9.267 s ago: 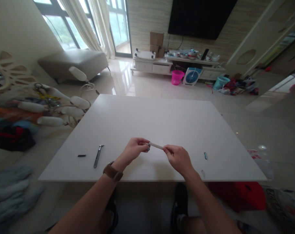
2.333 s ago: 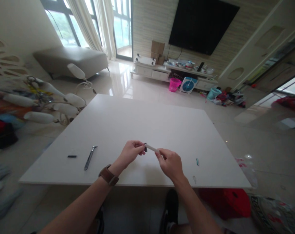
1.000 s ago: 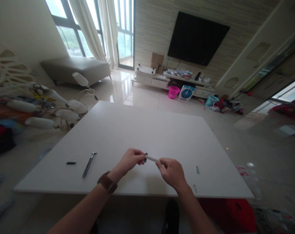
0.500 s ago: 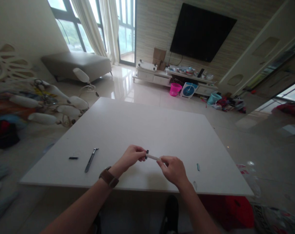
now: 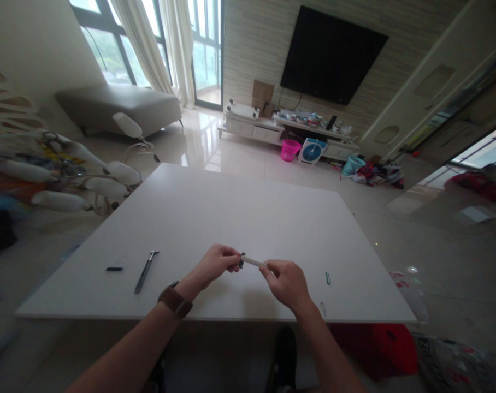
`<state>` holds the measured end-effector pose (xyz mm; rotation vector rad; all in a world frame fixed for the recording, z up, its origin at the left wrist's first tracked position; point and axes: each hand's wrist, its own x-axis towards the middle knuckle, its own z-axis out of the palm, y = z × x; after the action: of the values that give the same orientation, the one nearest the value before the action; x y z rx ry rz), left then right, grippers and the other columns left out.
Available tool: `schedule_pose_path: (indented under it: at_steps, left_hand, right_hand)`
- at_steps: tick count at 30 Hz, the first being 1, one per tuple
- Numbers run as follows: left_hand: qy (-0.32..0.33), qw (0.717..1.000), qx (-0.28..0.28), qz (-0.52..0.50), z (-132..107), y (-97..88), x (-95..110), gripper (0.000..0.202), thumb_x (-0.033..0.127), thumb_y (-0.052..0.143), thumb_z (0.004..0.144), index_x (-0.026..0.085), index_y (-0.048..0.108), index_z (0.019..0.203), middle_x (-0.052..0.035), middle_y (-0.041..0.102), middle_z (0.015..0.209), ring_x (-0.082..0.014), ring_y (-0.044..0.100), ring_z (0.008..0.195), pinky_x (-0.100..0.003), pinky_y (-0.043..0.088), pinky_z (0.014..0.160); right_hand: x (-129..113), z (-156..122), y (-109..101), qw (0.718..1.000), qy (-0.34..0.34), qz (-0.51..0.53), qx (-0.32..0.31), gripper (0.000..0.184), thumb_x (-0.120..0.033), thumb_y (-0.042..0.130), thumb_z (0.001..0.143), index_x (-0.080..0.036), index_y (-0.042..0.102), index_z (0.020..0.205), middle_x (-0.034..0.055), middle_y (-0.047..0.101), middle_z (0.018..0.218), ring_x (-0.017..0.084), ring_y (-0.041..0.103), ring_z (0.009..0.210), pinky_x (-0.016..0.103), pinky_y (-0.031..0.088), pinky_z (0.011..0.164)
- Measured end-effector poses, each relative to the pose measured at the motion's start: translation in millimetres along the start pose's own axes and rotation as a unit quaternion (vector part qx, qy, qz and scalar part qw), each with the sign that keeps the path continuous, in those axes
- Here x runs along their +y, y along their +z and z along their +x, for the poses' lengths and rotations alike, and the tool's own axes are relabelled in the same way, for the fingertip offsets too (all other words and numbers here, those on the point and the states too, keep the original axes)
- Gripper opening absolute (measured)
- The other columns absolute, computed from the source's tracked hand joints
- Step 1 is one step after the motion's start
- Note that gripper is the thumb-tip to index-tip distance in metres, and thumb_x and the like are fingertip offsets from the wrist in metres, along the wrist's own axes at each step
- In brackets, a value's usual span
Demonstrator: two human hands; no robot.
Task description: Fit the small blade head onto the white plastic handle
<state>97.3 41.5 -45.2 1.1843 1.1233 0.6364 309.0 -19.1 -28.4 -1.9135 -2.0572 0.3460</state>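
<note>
Above the near part of the white table, a razor (image 5: pixel 253 262) with a pale handle and a small dark head is held between both hands. My left hand (image 5: pixel 217 263) pinches it at the dark head. My right hand (image 5: pixel 287 281) grips the other end of the handle, fingers closed. To the left lies a grey and black razor handle (image 5: pixel 145 273) with a narrow bare neck. Farther left is a small black bar-shaped piece (image 5: pixel 114 269). A small green and dark piece (image 5: pixel 327 278), resembling a razor cartridge, lies right of my right hand.
The white table (image 5: pixel 231 202) spreads out before me, with a small clear plastic piece (image 5: pixel 322 309) by its near right edge. A lamp with several white shades (image 5: pixel 59 201) stands left. A red object (image 5: pixel 395 349) sits below the right edge.
The view has shifted slightly, so the table and its objects appear a little farther left. Both hands keep the same hold on the razor.
</note>
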Motion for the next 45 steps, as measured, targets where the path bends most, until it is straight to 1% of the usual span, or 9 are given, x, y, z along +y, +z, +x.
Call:
schedule_pose_path:
  at_steps: [4,8,12,16,20,32,39,43,45]
  left_hand:
    - [-0.002,1.0,0.004,0.003,2.4,0.1,-2.6,0.021,0.029,0.066,0.069,0.01,0.073,0.075,-0.0061,0.069,0.062,-0.0137,0.06,0.058,-0.024,0.047,0.059]
    - [-0.009,1.0,0.008,-0.007,3.6,0.3,-2.6,0.022,0.03,0.067,0.069,0.01,0.073,0.075,-0.0062,0.069,0.062,-0.0138,0.061,0.057,-0.024,0.046,0.058]
    - [-0.003,1.0,0.011,-0.014,3.2,0.5,-1.4,0.02,0.029,0.067,0.069,0.01,0.072,0.073,-0.0059,0.069,0.062,-0.0132,0.061,0.058,-0.024,0.046,0.058]
    - [-0.002,1.0,0.007,-0.023,2.7,0.2,-1.5,0.02,0.029,0.067,0.069,0.01,0.072,0.074,-0.0055,0.069,0.062,-0.0133,0.061,0.058,-0.024,0.046,0.058]
    - [-0.003,1.0,0.012,-0.015,1.3,-0.3,-1.3,0.02,0.03,0.067,0.069,0.011,0.072,0.074,-0.0054,0.068,0.061,-0.0137,0.061,0.058,-0.025,0.047,0.06]
    - [0.009,1.0,0.011,-0.009,-0.4,-0.4,0.7,0.019,0.029,0.066,0.069,0.011,0.072,0.072,-0.0057,0.069,0.063,-0.0137,0.06,0.059,-0.025,0.046,0.06]
    - [0.005,1.0,0.007,-0.019,-0.8,0.0,1.1,0.021,0.031,0.067,0.07,0.011,0.072,0.072,-0.0058,0.069,0.063,-0.0136,0.06,0.059,-0.024,0.045,0.059]
    - [0.002,1.0,0.019,-0.016,-0.8,0.4,1.5,0.019,0.028,0.066,0.069,0.011,0.072,0.073,-0.0056,0.068,0.061,-0.0136,0.059,0.058,-0.025,0.045,0.06]
    - [0.0,1.0,0.018,-0.022,-1.1,0.8,2.0,0.019,0.028,0.066,0.069,0.011,0.072,0.073,-0.0056,0.068,0.061,-0.0135,0.059,0.058,-0.025,0.045,0.059]
  right_hand:
    - [0.9,-0.2,-0.3,0.998,0.047,-0.012,0.035,0.031,-0.042,0.053,0.095,-0.025,0.067,0.073,-0.0012,0.066,0.067,0.013,0.054,0.063,0.028,0.021,0.058]
    - [1.5,-1.0,-1.1,1.0,-0.002,0.017,-0.003,0.033,-0.043,0.052,0.095,-0.024,0.067,0.071,-0.0019,0.064,0.064,0.013,0.052,0.061,0.027,0.022,0.058]
    - [0.8,-1.1,-1.0,0.999,0.034,-0.002,0.03,0.031,-0.042,0.052,0.095,-0.025,0.068,0.075,-0.0016,0.066,0.068,0.013,0.055,0.063,0.028,0.022,0.058]
    - [-0.3,-1.4,-1.0,1.0,0.003,0.013,0.001,0.029,-0.042,0.053,0.095,-0.027,0.07,0.078,-0.0024,0.067,0.069,0.013,0.056,0.064,0.028,0.023,0.058]
    - [-1.0,-1.4,-0.6,0.998,0.043,-0.017,0.046,0.027,-0.041,0.054,0.095,-0.027,0.07,0.079,-0.0014,0.069,0.073,0.014,0.057,0.066,0.027,0.023,0.059]
    - [-0.6,-0.4,-3.2,1.0,0.018,0.011,-0.002,0.031,-0.042,0.053,0.094,-0.026,0.072,0.075,-0.0005,0.068,0.068,0.014,0.057,0.063,0.027,0.025,0.057]
    - [-2.9,0.5,-3.0,1.0,0.019,0.016,0.004,0.033,-0.043,0.053,0.095,-0.026,0.071,0.074,-0.001,0.067,0.066,0.013,0.055,0.062,0.027,0.024,0.057]
    - [0.1,0.0,-4.5,0.997,0.061,-0.002,0.04,0.031,-0.042,0.053,0.094,-0.026,0.072,0.076,-0.0008,0.066,0.066,0.014,0.054,0.061,0.027,0.023,0.057]
    - [0.8,-0.5,-5.0,0.999,0.033,0.019,0.024,0.032,-0.043,0.052,0.095,-0.025,0.072,0.077,-0.0012,0.065,0.065,0.013,0.055,0.061,0.027,0.025,0.057]
